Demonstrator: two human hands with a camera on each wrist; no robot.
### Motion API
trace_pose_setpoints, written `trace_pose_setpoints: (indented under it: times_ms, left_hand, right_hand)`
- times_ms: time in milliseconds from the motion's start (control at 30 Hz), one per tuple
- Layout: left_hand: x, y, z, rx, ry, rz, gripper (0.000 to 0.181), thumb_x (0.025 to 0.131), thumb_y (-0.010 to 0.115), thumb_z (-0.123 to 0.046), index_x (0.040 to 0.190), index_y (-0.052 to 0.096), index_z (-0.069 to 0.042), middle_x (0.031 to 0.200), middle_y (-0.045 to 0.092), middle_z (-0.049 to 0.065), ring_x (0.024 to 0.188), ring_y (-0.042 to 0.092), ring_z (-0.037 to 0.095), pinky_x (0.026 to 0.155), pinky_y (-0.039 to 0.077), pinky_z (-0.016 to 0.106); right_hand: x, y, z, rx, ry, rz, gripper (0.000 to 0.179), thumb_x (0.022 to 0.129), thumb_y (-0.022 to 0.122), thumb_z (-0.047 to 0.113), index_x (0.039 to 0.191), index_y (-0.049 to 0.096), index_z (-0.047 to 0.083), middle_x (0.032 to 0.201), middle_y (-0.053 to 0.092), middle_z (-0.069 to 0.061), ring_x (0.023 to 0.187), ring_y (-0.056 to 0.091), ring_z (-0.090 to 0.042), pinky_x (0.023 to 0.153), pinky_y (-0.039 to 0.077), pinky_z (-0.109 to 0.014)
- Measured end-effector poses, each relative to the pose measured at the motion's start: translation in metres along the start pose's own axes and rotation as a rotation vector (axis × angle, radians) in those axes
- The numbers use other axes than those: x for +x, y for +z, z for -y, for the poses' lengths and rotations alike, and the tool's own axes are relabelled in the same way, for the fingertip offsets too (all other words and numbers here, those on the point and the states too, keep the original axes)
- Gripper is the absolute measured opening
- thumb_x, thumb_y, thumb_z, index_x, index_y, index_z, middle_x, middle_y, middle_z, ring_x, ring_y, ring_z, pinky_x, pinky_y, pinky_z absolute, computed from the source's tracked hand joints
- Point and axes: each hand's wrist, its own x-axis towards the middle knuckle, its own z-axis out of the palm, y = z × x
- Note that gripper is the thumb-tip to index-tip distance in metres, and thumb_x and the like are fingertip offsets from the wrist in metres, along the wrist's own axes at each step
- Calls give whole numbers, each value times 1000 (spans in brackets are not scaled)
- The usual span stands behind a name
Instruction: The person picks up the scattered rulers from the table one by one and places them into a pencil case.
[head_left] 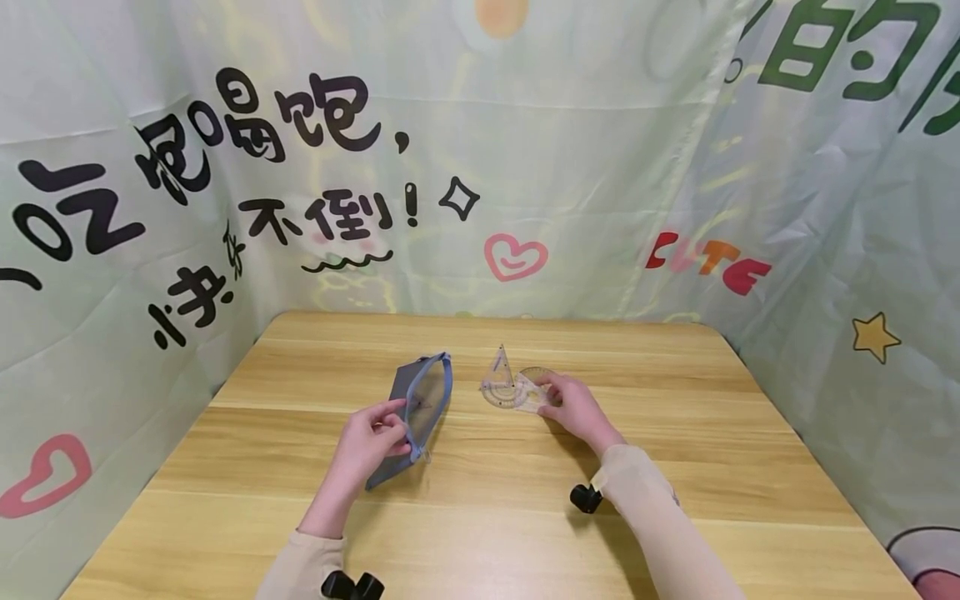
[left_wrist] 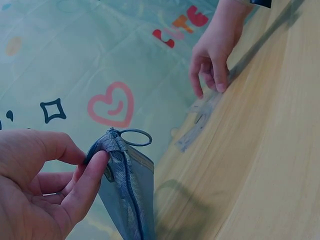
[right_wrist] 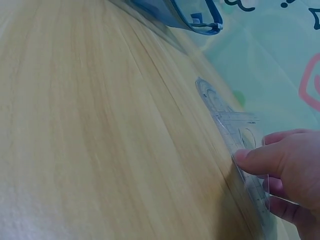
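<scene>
My left hand [head_left: 367, 442] pinches the rim of a blue-grey zip pouch [head_left: 401, 433] between thumb and fingers. The pouch stands tilted on the table, its zipped mouth spread and facing right; a ring hangs at one end of the zip in the left wrist view. To the right, my right hand [head_left: 573, 407] has thumb and fingers at opposite edges of a clear plastic set square [right_wrist: 232, 131], pinching it. Touching or overlapping it are a clear protractor [head_left: 536, 371] and another clear triangle [head_left: 497, 371] with a curved scale below. The right fingertips are partly hidden in the head view.
The wooden table [head_left: 480, 525] runs back to a printed cloth [head_left: 585, 183] hung behind and along both sides. Black wrist-camera parts [head_left: 585, 498] show beside the right sleeve and others [head_left: 352, 585] by the left cuff.
</scene>
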Motion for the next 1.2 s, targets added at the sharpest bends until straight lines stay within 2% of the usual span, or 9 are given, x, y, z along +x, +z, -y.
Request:
trace_pose_setpoints:
  times_ms: [433, 633, 933, 1200]
  left_hand:
    - [-2, -2, -2, -6, 5, 5, 46, 88, 58, 4, 135, 56, 4, 89, 53, 5, 73, 61, 11, 66, 62, 22]
    - [0, -2, -1, -12, 2, -2, 47, 88, 58, 5, 135, 56, 4, 88, 53, 5, 73, 61, 11, 66, 62, 22]
    - [-1, -2, -2, -8, 2, -1, 47, 88, 58, 5, 135, 56, 3, 89, 54, 5, 74, 60, 12, 67, 62, 22]
    - [-2, -2, -3, -12, 14, 2, 47, 88, 59, 4, 135, 56, 4, 89, 54, 5, 74, 60, 12, 66, 62, 22]
  right_hand:
    - [-3, 0, 2, 21, -21, 23, 45, 85, 74, 7, 127, 60, 10, 92, 67, -7, 85, 63, -18, 79, 57, -36]
    - [-3, -3, 4, 27, -27, 69, 46, 86, 71, 3, 130, 59, 10, 91, 67, -6, 85, 62, -17, 78, 57, -35]
    - [-6, -6, 8, 15, -37, 138, 47, 88, 71, 6, 133, 58, 10, 91, 66, -6, 82, 61, -16, 72, 54, -31]
    - [-6, -7, 12, 82, -46, 151, 46, 87, 68, 1, 132, 59, 7, 93, 67, -8, 82, 63, -16, 75, 56, -32]
